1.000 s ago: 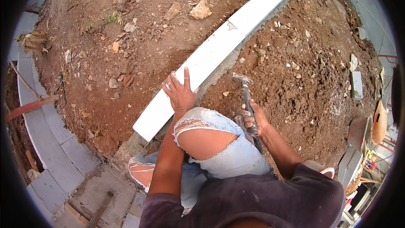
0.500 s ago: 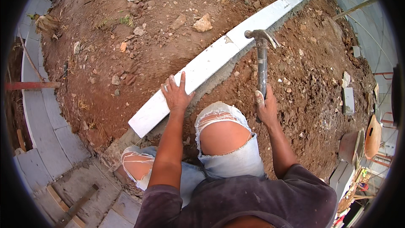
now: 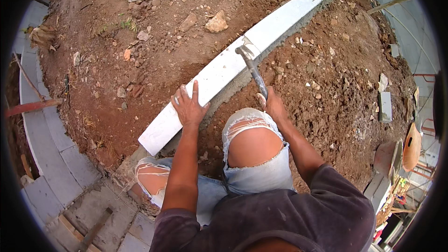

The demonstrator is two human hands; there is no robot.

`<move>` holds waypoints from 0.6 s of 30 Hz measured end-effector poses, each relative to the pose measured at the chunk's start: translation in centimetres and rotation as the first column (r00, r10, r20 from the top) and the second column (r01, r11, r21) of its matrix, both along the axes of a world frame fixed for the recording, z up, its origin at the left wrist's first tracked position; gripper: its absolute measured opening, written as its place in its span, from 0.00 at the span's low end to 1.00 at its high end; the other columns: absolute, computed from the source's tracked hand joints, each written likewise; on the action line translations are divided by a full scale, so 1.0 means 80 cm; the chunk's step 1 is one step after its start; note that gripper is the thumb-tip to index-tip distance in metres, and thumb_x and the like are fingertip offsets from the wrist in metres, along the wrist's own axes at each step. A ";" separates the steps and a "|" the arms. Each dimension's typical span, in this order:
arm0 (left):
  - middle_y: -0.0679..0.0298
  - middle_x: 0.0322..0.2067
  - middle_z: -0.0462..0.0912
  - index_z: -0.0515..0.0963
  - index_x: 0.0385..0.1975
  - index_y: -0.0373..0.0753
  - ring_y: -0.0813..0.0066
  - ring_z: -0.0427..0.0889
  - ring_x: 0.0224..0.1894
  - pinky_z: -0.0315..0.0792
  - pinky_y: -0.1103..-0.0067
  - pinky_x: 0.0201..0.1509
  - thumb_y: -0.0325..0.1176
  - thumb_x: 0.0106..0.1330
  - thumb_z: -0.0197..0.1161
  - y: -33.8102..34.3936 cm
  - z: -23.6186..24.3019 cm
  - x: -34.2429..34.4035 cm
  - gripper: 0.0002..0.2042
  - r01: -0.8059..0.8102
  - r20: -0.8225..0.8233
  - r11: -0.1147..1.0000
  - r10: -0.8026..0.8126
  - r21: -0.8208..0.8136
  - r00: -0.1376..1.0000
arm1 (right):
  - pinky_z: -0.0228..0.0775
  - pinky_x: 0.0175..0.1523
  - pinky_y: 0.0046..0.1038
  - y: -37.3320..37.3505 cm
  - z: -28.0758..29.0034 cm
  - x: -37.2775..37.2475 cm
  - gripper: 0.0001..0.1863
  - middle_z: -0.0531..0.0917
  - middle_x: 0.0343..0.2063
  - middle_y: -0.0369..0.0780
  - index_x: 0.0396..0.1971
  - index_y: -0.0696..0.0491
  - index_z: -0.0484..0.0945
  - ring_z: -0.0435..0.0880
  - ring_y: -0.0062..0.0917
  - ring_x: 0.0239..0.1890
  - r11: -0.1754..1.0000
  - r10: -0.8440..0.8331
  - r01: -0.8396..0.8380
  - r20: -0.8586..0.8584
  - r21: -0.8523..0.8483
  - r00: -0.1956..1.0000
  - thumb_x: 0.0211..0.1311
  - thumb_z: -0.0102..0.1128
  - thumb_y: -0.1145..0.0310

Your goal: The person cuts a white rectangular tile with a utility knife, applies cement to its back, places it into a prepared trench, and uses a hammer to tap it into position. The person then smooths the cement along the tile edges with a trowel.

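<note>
A row of white blocks [image 3: 275,25] runs from the near left to the far right, bedded on grey mortar [image 3: 228,92]. On the nearest white block [image 3: 161,128] lies my left hand [image 3: 189,106], palm down with its fingers spread. My right hand [image 3: 274,105] grips the handle of a claw hammer [image 3: 254,72]. The hammer's head is down at the near block's far end, close to the joint with the following block; whether it touches is hard to tell.
Reddish soil with stones [image 3: 217,22] lies on both sides of the row. A bucket [image 3: 387,156], an orange-brown float [image 3: 412,148] and a grey block [image 3: 385,107] are at the right. Grey block walling [image 3: 49,135] curves along the left, with a red bar [image 3: 35,106] across it.
The hammer has swung down and to the left, from above the soil onto or near the block's far end. My left hand stays on the block; the view has shifted slightly.
</note>
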State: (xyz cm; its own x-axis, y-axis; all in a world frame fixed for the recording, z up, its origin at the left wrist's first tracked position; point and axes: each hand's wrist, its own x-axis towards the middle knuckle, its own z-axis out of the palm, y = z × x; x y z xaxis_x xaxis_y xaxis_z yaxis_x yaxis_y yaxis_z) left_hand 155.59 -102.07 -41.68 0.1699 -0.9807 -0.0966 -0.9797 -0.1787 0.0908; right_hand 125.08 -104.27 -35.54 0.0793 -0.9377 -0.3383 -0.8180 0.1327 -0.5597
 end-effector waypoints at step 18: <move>0.49 0.79 0.45 0.46 0.80 0.56 0.51 0.41 0.81 0.34 0.49 0.81 0.66 0.72 0.48 0.026 -0.006 0.057 0.41 -0.111 -0.154 0.987 0.092 -0.119 0.984 | 0.62 0.25 0.25 -0.048 0.053 0.009 0.29 0.73 0.19 0.35 0.41 0.55 0.74 0.71 0.15 0.20 0.934 0.282 -0.067 0.608 -0.351 0.742 0.71 0.56 0.39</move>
State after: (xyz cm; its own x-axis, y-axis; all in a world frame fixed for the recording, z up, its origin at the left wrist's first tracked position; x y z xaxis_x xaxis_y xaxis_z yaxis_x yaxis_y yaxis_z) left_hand 160.18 -100.03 -42.17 0.2627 -0.9649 -0.0040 -0.9310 -0.2546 0.2616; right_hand 125.81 -108.10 -31.29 0.3475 -0.9276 0.1370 -0.2424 -0.2300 -0.9425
